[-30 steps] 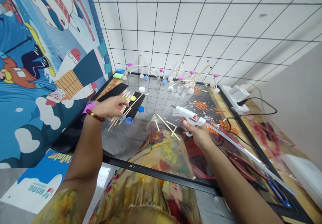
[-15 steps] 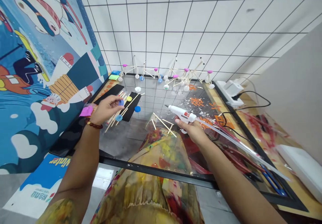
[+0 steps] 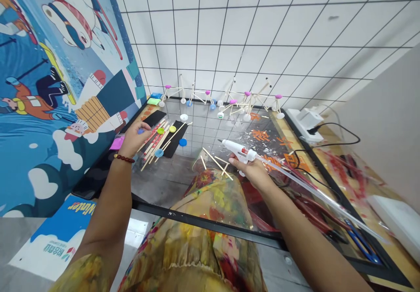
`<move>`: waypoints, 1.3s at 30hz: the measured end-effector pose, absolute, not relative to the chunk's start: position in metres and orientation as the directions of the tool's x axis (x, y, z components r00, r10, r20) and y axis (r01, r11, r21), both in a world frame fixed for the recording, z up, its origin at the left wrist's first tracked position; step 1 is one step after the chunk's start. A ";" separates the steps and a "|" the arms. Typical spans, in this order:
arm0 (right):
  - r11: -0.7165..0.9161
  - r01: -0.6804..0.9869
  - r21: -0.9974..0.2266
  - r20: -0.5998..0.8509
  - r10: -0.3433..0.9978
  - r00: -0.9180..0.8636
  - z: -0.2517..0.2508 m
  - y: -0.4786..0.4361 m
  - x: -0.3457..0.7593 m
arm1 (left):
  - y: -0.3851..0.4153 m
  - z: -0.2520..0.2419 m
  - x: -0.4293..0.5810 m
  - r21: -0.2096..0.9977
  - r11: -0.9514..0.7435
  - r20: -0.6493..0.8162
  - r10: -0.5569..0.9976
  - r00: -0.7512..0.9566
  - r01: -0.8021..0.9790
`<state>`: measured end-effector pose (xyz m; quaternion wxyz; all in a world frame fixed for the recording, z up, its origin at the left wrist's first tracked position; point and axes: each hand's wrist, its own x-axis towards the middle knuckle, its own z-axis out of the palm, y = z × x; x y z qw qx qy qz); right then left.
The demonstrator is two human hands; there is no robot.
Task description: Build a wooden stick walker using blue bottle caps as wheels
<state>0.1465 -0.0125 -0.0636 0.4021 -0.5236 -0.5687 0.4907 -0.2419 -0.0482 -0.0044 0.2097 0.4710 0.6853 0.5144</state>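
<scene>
My left hand (image 3: 133,139) is closed over the left end of a pile of wooden sticks (image 3: 156,145), with a small blue bottle cap (image 3: 141,131) at its fingertips. Near it lie a yellow-green cap (image 3: 160,131), a yellow cap (image 3: 172,129) and a light blue cap (image 3: 159,153). A darker blue cap (image 3: 183,142) and a white cap (image 3: 184,117) sit farther right. In my right hand (image 3: 251,169) is a white hot glue gun (image 3: 239,148), nozzle pointing left, a long clear glue stick (image 3: 305,187) trailing behind. Several loose sticks (image 3: 218,163) lie left of the gun.
Stick-and-cap frames (image 3: 247,104) stand along the table's back edge by the tiled wall. A power strip (image 3: 305,123) with a black cord lies at right. Red-handled pliers (image 3: 311,215) and blue-handled scissors (image 3: 362,241) are near my right forearm. Pink packet (image 3: 117,142) at left.
My left hand has moved left with the blue cap, away from the yellow caps, uncovering the yellow-green one. My right hand keeps the glue gun nearly still; the view has shifted slightly.
</scene>
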 end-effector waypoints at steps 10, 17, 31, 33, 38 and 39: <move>-0.012 0.178 -0.984 -0.040 0.987 -0.158 -0.075 -0.005 0.146 | -0.053 -0.003 -0.247 0.482 0.160 -0.219 0.974 -0.058 0.861; -0.025 0.199 -0.980 -0.058 0.985 -0.164 -0.077 -0.004 0.147 | -0.049 -0.015 -0.254 0.486 0.136 -0.282 0.959 0.008 0.863; -0.022 0.221 -0.975 -0.062 0.983 -0.175 -0.071 -0.007 0.147 | -0.045 -0.017 -0.253 0.521 0.092 -0.190 0.982 0.010 0.849; -0.014 0.228 -0.974 -0.058 0.980 -0.188 -0.072 -0.007 0.147 | -0.047 -0.014 -0.249 0.504 0.096 -0.156 0.988 -0.019 0.858; -0.017 0.224 -0.974 -0.058 0.982 -0.180 -0.071 -0.008 0.147 | -0.052 -0.006 -0.241 0.487 0.134 -0.058 0.991 -0.121 0.863; -0.018 0.220 -0.975 -0.058 0.983 -0.174 -0.071 -0.008 0.147 | -0.053 -0.004 -0.240 0.486 0.143 -0.040 0.989 -0.142 0.862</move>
